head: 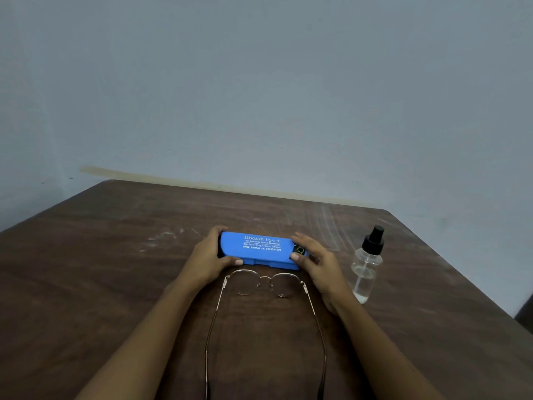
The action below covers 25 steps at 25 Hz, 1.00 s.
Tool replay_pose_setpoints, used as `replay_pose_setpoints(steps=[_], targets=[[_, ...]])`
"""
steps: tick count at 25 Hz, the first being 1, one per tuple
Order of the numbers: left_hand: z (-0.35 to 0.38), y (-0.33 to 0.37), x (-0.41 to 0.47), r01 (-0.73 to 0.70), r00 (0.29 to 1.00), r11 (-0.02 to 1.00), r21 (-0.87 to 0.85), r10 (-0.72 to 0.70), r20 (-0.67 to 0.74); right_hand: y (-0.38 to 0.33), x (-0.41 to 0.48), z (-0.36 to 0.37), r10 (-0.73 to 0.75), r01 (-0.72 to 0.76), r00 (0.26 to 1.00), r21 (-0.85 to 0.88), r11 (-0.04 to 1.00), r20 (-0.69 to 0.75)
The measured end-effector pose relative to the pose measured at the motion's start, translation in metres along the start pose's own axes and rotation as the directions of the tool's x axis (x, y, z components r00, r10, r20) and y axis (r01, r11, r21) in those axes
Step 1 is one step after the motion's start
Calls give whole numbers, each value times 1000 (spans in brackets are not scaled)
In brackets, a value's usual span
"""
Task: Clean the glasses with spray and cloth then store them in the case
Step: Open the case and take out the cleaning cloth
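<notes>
A blue glasses case (259,249) with white lettering lies closed on the brown wooden table (115,269). My left hand (210,255) grips its left end, thumb on the front edge. My right hand (314,261) holds its right end. Thin metal-framed glasses (264,285) lie just in front of the case, lenses toward it, temples unfolded and pointing at me between my forearms. A clear spray bottle (367,265) with a black nozzle stands upright to the right of my right hand. No cloth is visible.
The table's far edge meets a plain grey-blue wall (259,96). The table's right edge runs diagonally behind the spray bottle. Bare wood stretches to the left of my left arm.
</notes>
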<state>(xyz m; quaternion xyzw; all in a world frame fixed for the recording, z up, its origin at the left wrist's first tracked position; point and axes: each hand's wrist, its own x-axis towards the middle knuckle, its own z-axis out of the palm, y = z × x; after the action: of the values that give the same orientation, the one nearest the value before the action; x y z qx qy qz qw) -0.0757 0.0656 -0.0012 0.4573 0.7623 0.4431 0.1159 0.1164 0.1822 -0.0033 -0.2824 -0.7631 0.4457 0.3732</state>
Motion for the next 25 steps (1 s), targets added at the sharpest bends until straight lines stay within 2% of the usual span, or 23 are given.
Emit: replay_pose_setpoints(steps=[4,7,11,14,17,25], targets=[[-1,1,2,-33,999,999,38,34,-35,-10,16,1,-146,147,989,-110,983,24],[-2,2,3,-28,998,999,27,30,-50,-18,29,4,-176,231,961,-269,935,213],[-1,1,5,-22,998,1000,-8,21,-51,-21,41,5,-251,415,895,-486,769,368],[-1,1,5,-12,998,999,-50,9,-57,-25,44,5,-246,482,866,-595,643,436],[-1,3,4,-18,999,998,-52,16,-46,-30,44,6,-254,532,839,-629,567,481],[-2,4,4,-9,1000,1000,17,10,-14,-38,49,9,-243,607,787,-638,474,568]])
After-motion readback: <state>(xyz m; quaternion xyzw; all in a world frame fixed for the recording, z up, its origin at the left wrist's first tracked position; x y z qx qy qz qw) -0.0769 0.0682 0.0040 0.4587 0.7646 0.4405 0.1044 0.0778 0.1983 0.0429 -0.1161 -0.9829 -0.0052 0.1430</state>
